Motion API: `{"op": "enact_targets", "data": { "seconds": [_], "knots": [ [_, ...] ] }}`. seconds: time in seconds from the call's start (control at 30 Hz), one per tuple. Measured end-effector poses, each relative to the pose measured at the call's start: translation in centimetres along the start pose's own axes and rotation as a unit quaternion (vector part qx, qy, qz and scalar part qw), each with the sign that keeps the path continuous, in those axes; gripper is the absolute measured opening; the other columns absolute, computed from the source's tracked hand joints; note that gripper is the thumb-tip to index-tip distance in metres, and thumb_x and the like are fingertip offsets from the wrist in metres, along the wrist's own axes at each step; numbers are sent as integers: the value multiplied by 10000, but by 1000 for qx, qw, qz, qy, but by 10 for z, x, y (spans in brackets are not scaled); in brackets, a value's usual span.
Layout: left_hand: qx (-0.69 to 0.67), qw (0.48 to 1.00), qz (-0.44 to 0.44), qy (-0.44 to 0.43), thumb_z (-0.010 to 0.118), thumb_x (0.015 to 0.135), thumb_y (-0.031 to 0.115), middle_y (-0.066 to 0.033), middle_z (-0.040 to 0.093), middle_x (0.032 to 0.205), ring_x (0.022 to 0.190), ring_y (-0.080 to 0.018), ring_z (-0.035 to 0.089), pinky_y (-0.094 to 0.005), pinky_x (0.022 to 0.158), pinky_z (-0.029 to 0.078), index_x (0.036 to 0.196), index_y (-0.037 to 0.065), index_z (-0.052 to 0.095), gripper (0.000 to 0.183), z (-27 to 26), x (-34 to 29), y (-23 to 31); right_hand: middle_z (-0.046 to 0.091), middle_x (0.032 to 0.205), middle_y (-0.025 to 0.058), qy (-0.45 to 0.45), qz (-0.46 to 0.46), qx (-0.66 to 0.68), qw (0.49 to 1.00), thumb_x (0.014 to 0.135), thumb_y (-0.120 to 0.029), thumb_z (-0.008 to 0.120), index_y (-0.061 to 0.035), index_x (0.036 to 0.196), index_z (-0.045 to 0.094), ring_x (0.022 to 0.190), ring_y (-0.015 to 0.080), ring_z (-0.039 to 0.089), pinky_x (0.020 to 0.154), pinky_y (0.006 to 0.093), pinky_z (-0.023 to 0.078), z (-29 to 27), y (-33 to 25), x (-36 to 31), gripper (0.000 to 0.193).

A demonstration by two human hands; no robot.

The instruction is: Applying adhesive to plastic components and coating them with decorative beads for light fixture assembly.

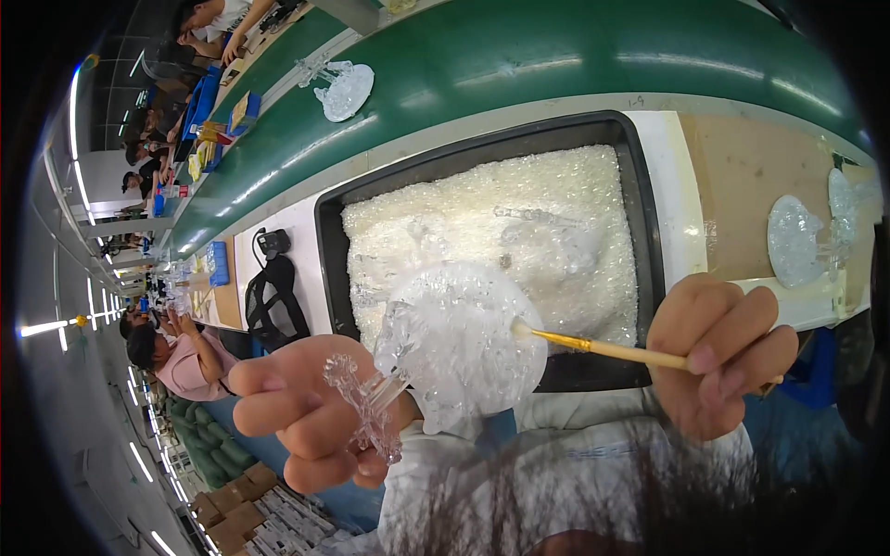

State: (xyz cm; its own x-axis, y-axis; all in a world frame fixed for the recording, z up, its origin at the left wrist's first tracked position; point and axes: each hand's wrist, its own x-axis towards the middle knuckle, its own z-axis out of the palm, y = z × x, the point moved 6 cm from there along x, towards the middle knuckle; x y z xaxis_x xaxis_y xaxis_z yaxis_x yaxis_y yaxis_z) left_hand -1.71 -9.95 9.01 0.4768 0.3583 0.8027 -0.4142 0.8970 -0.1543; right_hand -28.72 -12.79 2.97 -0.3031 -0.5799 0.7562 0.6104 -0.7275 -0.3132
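My left hand (292, 403) is closed around the stem of a clear plastic piece (477, 347). One end of the piece is a broad, frosted-looking disc with raised shapes on it; a knobbly transparent branch sticks out past my fingers. In my right hand (714, 357), gripped between thumb and fingers, is a thin paintbrush (635, 352) with a pale wooden handle and a gold ferrule. Its pale bristles meet the right part of the disc. Below the disc is a black tray (649, 222) filled with whitish, glittering granules (501, 190), in which other clear parts lie partly buried.
Another clear disc piece (345, 93) sits on the green conveyor belt (519, 74) beyond the tray. More clear pieces (795, 241) rest on the brown board (742, 176) at right. A black strap (276, 301) lies left of the tray. Several people are along the line at far left.
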Motion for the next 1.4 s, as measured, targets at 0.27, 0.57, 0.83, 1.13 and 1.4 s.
{"op": "enact_targets", "data": {
  "seconds": [0.27, 0.57, 0.83, 1.13, 1.4],
  "knots": [
    [29, 994, -2, -107, 517, 823, 403, 100, 349, 596, 740, -122, 313, -384, 789, 219, 745, 291, 372, 199, -14, 29, 15, 600, 851, 161, -110, 58, -31, 992, 807, -21, 624, -28, 857, 545, 513, 168, 545, 434, 267, 498, 13, 8, 1, 94],
    [65, 971, -9, -230, 532, 803, 378, 115, 376, 587, 731, -108, 325, -388, 786, 212, 727, 312, 390, 175, -15, 25, 39, 623, 786, 151, -163, -12, -66, 984, 860, -137, 708, -26, 838, 575, 456, 189, 542, 384, 273, 470, 22, 8, -2, 175],
    [80, 938, -25, -335, 545, 786, 356, 128, 400, 580, 723, -96, 336, -392, 783, 207, 712, 330, 405, 161, -17, 24, 38, 604, 830, 139, -218, -15, -89, 972, 895, -214, 716, -32, 878, 549, 507, 210, 582, 373, 282, 462, 23, 6, -4, 247],
    [85, 895, -27, -437, 553, 775, 333, 138, 424, 570, 716, -85, 347, -397, 780, 201, 702, 343, 423, 149, -6, 12, 44, 608, 841, 161, -216, -2, -109, 970, 897, -212, 715, -20, 873, 549, 541, 225, 599, 403, 298, 497, 22, 5, -7, 255],
    [88, 906, -23, -414, 510, 808, 271, 119, 400, 566, 671, -87, 357, -360, 756, 220, 725, 325, 413, 139, 2, 3, 41, 620, 855, 188, -110, -42, -82, 990, 817, -71, 709, -9, 877, 560, 530, 223, 587, 414, 305, 505, 19, 0, -11, 172]
  ]
}}
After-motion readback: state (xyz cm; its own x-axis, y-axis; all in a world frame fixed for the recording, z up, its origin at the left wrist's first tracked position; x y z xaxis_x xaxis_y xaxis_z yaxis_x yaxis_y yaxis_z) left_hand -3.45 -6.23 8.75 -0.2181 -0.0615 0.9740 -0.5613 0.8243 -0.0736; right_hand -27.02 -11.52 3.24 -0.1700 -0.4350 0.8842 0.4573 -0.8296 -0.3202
